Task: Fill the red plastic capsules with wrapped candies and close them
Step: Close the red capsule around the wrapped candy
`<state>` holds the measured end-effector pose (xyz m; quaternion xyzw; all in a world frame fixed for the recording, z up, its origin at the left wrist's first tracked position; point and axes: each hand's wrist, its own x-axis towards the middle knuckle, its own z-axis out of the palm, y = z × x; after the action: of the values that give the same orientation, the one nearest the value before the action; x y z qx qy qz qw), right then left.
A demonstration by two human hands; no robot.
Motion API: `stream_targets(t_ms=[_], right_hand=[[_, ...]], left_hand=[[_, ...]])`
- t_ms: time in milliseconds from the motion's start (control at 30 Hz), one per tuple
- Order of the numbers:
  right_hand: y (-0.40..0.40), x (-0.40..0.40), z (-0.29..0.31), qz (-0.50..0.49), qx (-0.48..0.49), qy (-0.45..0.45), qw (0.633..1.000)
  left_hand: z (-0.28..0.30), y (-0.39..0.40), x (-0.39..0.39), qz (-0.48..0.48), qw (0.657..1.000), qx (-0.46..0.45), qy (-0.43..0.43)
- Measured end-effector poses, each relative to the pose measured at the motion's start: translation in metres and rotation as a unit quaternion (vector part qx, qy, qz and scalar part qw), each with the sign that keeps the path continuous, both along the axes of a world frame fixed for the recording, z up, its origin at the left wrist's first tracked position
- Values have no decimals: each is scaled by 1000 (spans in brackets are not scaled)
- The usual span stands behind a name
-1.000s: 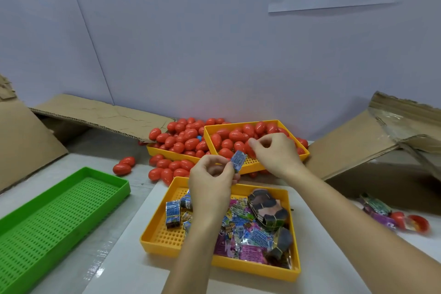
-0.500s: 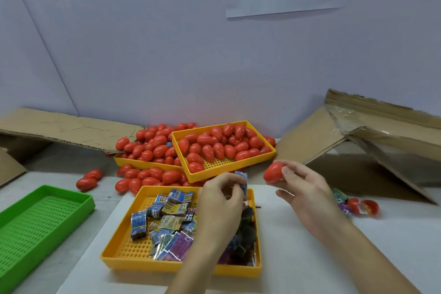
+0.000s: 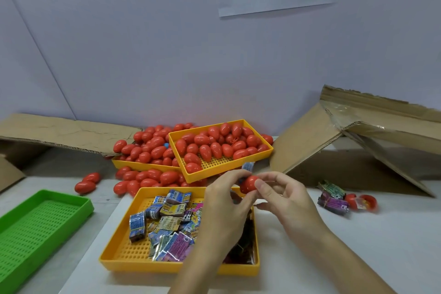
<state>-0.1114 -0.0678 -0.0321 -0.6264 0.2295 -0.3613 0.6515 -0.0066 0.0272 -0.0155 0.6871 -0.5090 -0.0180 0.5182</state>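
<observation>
White table [image 3: 358, 258], trays near centre. My right hand [image 3: 286, 200] pinches red capsule [image 3: 249, 183]; left hand [image 3: 225, 200] pinches blue candy [image 3: 248, 166] beside it, ready for loading, I judge.

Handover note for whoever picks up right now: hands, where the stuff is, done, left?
Right hand: pinches a red capsule above the near yellow tray.
Left hand: holds a blue wrapped candy, fingers touching the same capsule.
Candies are heaped in the near tray. Capsules fill the two yellow trays behind and spill around them. Green tray at left holds nothing visible.
Done: capsule and candy picked up.
Left: open capsule, insert candy, close. Whether the piled capsules are filled cannot be told. An open capsule lies by candies on the right.
</observation>
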Motion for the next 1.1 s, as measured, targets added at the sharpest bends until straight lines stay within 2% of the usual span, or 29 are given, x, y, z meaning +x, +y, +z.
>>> stream_targets(t_ms=[167,333,400,500,567,600,667,733,800,933,1000,1033,1100], right_hand=[[-6,-4,3,-26,8,7,1000],[-9,-8,7,-30,21,13,999],[-11,-8,7,-60,42,7,997],[-17,-9,7,-132,115,-27,984],[-21,-10,8,-155,143,-34,977],[-22,-11,9,-155,145,-29,977],[-23,-12,9,-137,134,-6,981],[-21,-12,7,-112,123,18,986],[-19,-11,6,-94,122,35,987],[-16,-10,5,-73,116,40,990],[-14,-9,5,-65,111,39,991],[-13,-9,5,-63,106,40,992],[-12,-8,5,-61,95,45,993]], left_hand=[[1,1,2,-56,993,23,101],[2,2,0,-131,983,82,102],[3,2,0,-139,980,75,119],[7,5,1,-146,966,34,211],[10,6,3,-146,932,-13,330],[12,6,4,-149,902,-40,404],[17,5,5,-156,820,-92,543],[19,5,7,-151,741,-130,642],[19,5,10,-132,718,-135,669],[16,6,11,-165,680,-138,701],[18,8,11,-187,676,-138,699],[19,8,10,-186,691,-134,686],[18,5,9,-159,746,-121,636]])
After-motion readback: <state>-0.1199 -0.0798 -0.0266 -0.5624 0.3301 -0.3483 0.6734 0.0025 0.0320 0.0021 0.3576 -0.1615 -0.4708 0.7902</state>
